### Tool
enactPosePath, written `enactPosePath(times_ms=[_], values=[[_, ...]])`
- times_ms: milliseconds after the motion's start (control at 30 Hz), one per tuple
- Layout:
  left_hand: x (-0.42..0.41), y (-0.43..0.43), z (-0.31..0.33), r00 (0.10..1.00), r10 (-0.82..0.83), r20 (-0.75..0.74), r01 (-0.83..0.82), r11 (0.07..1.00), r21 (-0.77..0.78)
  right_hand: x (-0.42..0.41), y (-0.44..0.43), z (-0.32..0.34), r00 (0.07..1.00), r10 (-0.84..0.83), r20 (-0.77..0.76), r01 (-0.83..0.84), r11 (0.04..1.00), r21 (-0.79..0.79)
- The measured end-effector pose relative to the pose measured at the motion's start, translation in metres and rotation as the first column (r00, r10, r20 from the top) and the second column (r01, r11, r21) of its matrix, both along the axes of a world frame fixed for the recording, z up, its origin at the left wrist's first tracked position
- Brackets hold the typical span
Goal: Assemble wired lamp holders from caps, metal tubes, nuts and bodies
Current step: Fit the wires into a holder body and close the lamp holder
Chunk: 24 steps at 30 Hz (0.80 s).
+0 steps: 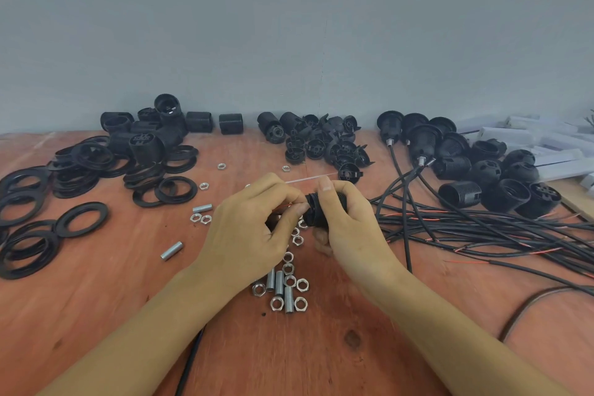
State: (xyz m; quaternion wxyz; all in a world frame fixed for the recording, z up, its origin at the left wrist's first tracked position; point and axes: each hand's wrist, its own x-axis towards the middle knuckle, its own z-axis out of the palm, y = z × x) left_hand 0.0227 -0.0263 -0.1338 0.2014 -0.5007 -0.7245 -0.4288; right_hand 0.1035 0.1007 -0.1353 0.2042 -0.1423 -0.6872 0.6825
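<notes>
Black lamp holder body point(316, 209) gripped in your right hand point(350, 228); your left hand point(250, 228) pinches its end, nuts point(290, 281) and metal tubes point(279, 283) lying between your wrists.

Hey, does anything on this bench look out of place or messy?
Slightly: a few nuts and a tube lie scattered away from the main pile, and the cables are tangled. Nothing looks broken.

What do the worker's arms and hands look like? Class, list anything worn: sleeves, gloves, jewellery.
Nothing worn shows. The left hand and right hand have no gloves, the fingers no rings, the wrists no watch or bracelet. The left forearm and right forearm are bare to the picture's lower edge; no sleeve is in view.
</notes>
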Motion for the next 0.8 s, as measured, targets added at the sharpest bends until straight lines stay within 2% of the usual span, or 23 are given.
enactPosePath(times_ms=[167, 233, 367, 500, 633, 800], values=[[0.0, 0.001, 0.002, 0.999, 0.034, 0.036, -0.036, 0.998, 0.053, -0.003, 0.004, 0.006, 0.999, 0.035, 0.011, -0.032, 0.978, -0.205], [-0.002, 0.0, 0.003, 0.997, 0.044, 0.064, -0.049, 0.996, 0.081, -0.004, 0.006, 0.006, 1.0, 0.028, 0.001, -0.027, 0.97, -0.241], [-0.003, 0.001, 0.002, 0.996, 0.018, 0.082, -0.024, 0.998, 0.066, -0.003, 0.003, 0.005, 0.999, 0.034, 0.019, -0.029, 0.976, -0.215], [-0.003, 0.001, 0.001, 0.998, 0.012, 0.068, -0.017, 0.997, 0.07, 0.0, -0.002, 0.003, 0.999, 0.037, 0.018, -0.035, 0.996, -0.08], [0.0, 0.002, 0.002, 0.999, 0.025, 0.032, -0.027, 0.998, 0.064, 0.002, -0.007, 0.005, 1.0, 0.015, -0.006, -0.016, 0.994, -0.112], [-0.001, 0.001, 0.005, 0.998, 0.024, 0.061, -0.029, 0.996, 0.078, 0.004, -0.005, 0.012, 0.999, 0.023, -0.044, -0.031, 0.98, -0.196]])
